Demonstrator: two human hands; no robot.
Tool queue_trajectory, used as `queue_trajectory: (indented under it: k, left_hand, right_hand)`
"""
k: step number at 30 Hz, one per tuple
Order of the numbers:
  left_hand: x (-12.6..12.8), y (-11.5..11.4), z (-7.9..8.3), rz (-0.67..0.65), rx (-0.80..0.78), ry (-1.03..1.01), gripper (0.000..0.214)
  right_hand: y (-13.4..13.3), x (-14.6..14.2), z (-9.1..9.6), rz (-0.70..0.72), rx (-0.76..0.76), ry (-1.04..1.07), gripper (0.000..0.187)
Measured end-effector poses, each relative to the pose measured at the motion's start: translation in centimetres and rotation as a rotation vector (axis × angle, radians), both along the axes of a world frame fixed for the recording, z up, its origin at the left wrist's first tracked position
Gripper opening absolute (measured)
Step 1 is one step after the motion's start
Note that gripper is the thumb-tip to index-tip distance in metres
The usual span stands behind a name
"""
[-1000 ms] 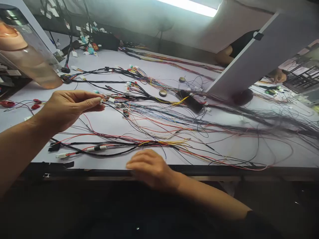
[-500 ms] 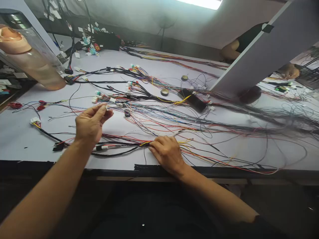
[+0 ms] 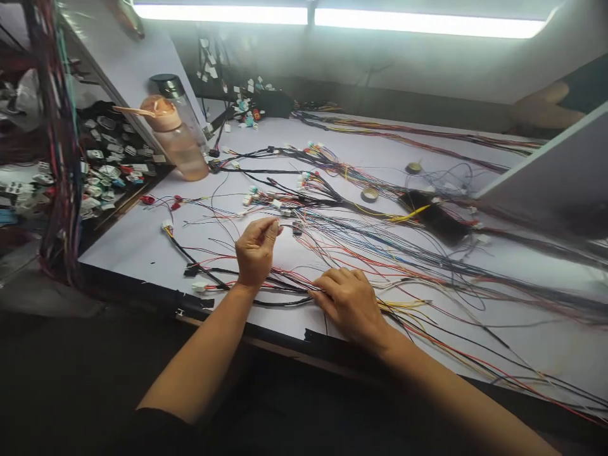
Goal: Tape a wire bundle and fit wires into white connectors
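Observation:
My left hand (image 3: 256,250) is raised a little over the table with thumb and fingers pinched together. A small pale piece shows at its fingertips; in this view I cannot make out its kind. Low at the front edge, my right hand (image 3: 349,301) is closed over a wire bundle (image 3: 289,288) of black, red and yellow strands. Loose yellow wire ends (image 3: 403,305) fan out to the right of that hand. At the bundle's left end lie a white connector (image 3: 202,287) and a black taped part (image 3: 191,271). Beyond my left hand sits a small dark connector (image 3: 297,228).
More wire harnesses (image 3: 332,196) stretch across the white table (image 3: 128,237). A phone-like dark slab (image 3: 434,218) and two tape rolls (image 3: 369,194) lie among them. Bottles (image 3: 187,155) stand at the back left, beside heaped connectors (image 3: 102,171). A person's arm (image 3: 546,107) shows behind the right panel.
The view has swung left, so the table appears shifted right and more connectors show at left. My left hand has come closer to my right hand, which stays on the bundle.

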State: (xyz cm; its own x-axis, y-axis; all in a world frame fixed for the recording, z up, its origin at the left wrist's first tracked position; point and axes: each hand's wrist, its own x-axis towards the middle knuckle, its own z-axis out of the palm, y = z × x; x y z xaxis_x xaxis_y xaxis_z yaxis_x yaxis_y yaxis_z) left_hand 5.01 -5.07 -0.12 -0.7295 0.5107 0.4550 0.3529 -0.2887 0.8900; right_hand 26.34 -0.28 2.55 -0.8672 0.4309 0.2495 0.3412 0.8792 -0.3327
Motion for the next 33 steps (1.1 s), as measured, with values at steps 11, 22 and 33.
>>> queue_trajectory:
  k: [11,22,33]
  left_hand:
    - [0.1,-0.9,0.4,-0.005,-0.028,0.186,0.017]
    - [0.0,-0.9,0.8,0.014,-0.007,0.204,0.017]
    - [0.2,-1.0,0.5,-0.022,-0.048,0.167,0.018]
  right_hand:
    - [0.6,-1.3,-1.5,-0.079,-0.303,-0.043,0.015]
    - [1.1,-1.5,-1.0,-0.250,-0.396,-0.021,0.018]
    - [0.9,-1.7,-2.2,-0.201,-0.328,0.082,0.022]
